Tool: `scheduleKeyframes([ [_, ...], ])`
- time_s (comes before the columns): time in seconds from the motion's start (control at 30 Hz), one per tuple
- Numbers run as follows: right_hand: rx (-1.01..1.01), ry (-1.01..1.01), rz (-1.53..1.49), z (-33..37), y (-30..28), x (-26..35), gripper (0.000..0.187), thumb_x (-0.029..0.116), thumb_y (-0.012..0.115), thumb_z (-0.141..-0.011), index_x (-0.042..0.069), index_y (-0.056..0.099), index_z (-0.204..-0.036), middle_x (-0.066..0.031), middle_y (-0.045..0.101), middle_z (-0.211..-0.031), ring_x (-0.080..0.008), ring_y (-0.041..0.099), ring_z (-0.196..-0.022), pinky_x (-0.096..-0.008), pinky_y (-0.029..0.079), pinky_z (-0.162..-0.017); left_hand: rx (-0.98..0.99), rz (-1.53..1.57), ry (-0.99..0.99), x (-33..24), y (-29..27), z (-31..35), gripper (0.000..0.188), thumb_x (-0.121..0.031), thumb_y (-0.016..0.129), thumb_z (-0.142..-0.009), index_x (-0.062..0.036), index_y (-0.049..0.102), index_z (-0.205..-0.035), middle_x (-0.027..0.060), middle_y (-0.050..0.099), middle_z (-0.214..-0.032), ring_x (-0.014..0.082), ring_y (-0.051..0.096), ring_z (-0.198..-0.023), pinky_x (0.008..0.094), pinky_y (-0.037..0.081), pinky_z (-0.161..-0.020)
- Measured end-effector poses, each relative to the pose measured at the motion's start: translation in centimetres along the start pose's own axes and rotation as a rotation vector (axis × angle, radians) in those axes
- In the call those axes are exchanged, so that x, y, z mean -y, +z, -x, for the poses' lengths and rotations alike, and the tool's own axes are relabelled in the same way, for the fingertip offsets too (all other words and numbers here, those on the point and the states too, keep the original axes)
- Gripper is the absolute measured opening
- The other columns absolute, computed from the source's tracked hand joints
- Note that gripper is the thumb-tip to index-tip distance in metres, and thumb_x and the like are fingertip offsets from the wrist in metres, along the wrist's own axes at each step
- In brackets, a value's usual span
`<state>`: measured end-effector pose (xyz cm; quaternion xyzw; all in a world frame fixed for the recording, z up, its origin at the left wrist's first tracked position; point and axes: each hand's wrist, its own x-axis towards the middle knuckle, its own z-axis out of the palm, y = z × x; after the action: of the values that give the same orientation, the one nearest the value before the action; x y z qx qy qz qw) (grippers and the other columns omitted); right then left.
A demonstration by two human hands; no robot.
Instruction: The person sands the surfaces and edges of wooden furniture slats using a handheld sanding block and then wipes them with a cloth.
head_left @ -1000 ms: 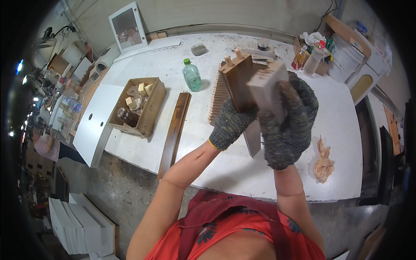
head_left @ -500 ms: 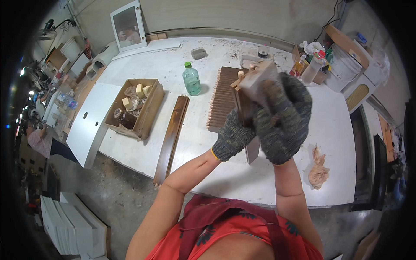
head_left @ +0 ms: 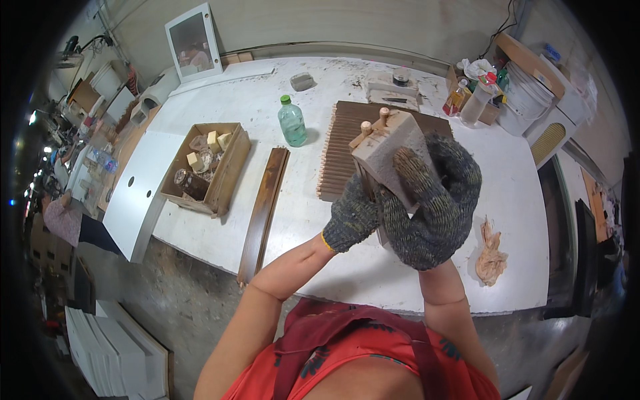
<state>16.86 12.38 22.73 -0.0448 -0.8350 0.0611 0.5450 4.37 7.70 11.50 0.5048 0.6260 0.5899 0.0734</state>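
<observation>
White worktop (head_left: 220, 107) carries a ribbed brown panel (head_left: 343, 143) near its far edge. Above its front half, a pale wooden block (head_left: 390, 150) with two dowel pegs is clamped in both gloved hands, the right hand (head_left: 433, 203) wrapped over it, the left hand (head_left: 353, 217) gripping beneath. A green bottle (head_left: 292, 121) stands left of the panel.

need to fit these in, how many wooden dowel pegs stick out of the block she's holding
2 in view: one dowel peg and a second beside it, both on the far end of the wooden block. Gloved hands may hide others.
</observation>
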Motion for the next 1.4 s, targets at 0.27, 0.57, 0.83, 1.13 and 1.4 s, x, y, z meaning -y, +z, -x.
scheduleKeyframes([
  [0.27,-0.208,0.226,0.083,-0.9,1.2,-5.2,0.042,0.006,0.072,-0.074,0.007,0.064,-0.116,-0.0124,0.058,-0.117,-0.0277,0.055,-0.11,-0.0375,0.044,-0.096,0.148,0.51,-0.115,-3.7,-1.5,-1.3,0.041,-0.006,0.065,-0.083,-0.0031,0.053,-0.122,0.0077,0.064,-0.102,0.0167,0.062,-0.095,0.0312,0.053,-0.077],
  [0.57,-0.215,0.525,-0.213,2.8,1.5,-5.7,0.045,0.0,0.071,-0.072,0.004,0.063,-0.116,-0.0126,0.059,-0.118,-0.0259,0.055,-0.111,-0.037,0.044,-0.096,0.072,1.175,-0.1,-3.3,-3.3,-3.1,0.092,-0.058,0.066,-0.078,-0.0024,0.028,-0.142,0.0116,0.055,-0.116,0.022,0.053,-0.11,0.0355,0.043,-0.098],
  [0.83,-0.239,0.622,-0.42,4.6,2.0,-6.2,0.043,0.005,0.069,-0.077,0.004,0.06,-0.119,-0.0121,0.056,-0.122,-0.0247,0.053,-0.113,-0.0366,0.042,-0.097,-0.039,0.967,-0.211,-2.2,-4.9,-3.1,0.054,-0.02,0.067,-0.084,-0.0011,0.044,-0.129,0.0123,0.063,-0.103,0.0183,0.062,-0.095,0.0315,0.05,-0.084],
  [1.13,-0.171,0.241,-0.104,0.9,1.5,-2.0,0.044,0.013,0.073,-0.077,0.007,0.062,-0.119,-0.0128,0.051,-0.123,-0.0278,0.05,-0.115,-0.0398,0.043,-0.097,-0.199,0.564,-0.138,-3.2,-1.9,-2.9,0.033,-0.012,0.071,-0.08,-0.0007,0.055,-0.107,0.0077,0.063,-0.091,0.0142,0.062,-0.084,0.029,0.051,-0.074],
  [1.4,-0.035,0.014,-0.016,-0.8,2.9,-1.0,0.046,0.016,0.079,-0.069,0.013,0.068,-0.113,-0.014,0.053,-0.118,-0.0307,0.053,-0.109,-0.0387,0.046,-0.093,-0.065,0.0,0.14,-1.3,-2.2,-1.8,0.058,-0.017,0.066,-0.086,-0.0005,0.037,-0.134,0.0155,0.053,-0.126,0.0209,0.055,-0.11,0.0325,0.044,-0.094],
])
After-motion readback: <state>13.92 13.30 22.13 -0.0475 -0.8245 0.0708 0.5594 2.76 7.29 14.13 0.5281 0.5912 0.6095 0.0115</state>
